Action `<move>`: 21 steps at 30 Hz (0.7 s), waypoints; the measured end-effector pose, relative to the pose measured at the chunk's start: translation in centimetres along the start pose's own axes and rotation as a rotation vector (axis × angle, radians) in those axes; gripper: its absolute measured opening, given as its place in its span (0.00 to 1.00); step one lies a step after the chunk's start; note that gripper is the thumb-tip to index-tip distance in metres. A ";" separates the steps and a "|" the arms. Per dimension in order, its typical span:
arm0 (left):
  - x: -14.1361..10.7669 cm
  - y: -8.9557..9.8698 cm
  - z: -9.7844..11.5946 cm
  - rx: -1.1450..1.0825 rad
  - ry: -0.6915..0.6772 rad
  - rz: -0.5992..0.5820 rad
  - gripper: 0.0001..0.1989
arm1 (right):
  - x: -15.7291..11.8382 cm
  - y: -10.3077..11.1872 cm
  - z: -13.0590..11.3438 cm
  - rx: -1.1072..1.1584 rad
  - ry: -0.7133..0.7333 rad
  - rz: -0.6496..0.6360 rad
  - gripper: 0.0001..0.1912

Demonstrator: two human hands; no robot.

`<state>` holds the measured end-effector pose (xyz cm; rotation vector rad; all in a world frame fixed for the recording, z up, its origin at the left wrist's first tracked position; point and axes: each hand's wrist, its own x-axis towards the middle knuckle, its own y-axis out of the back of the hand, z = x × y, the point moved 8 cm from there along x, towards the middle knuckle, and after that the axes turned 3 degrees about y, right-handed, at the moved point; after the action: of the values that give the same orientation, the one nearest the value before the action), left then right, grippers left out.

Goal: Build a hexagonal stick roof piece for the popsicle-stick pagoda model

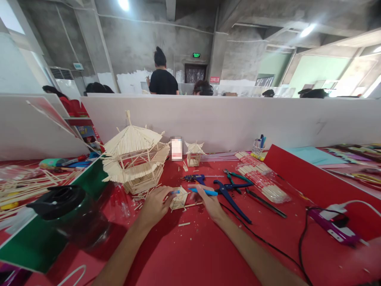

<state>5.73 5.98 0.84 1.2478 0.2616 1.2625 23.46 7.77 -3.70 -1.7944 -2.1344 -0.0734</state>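
My left hand (157,203) is closed at the fingertips around a small blue piece (176,192) that looks like a pen cap. Just beneath it, a polygonal stick roof (179,200), built of pale sticks in web-like rings, lies by those fingers; whether they touch it I cannot tell. A blue pen (208,192) sits in my closed right hand (206,201), pointing left toward the roof. One loose stick (193,205) lies between the roof and my right hand. Behind stand a large stick pavilion (135,159) and a small stick pavilion (195,153).
A glue gun (198,178), blue pliers (230,198) and green-handled pliers (238,177) lie beyond my right hand. Bundled sticks (262,178) are at the right, near a purple power strip (335,226). A dark bottle (71,214) stands left; a white partition (226,119) runs behind.
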 end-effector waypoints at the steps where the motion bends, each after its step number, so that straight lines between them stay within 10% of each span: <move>1: 0.0 0.0 0.0 -0.010 0.002 -0.007 0.16 | 0.0 -0.1 0.1 0.024 -0.015 -0.012 0.22; 21: -0.2 -1.4 1.4 -0.197 -0.028 -0.101 0.14 | -0.3 -1.6 0.6 -0.012 -0.042 -0.071 0.18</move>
<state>7.48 5.35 0.19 1.0693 0.1731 1.1541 21.85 7.32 -4.11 -1.7416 -2.2316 -0.0663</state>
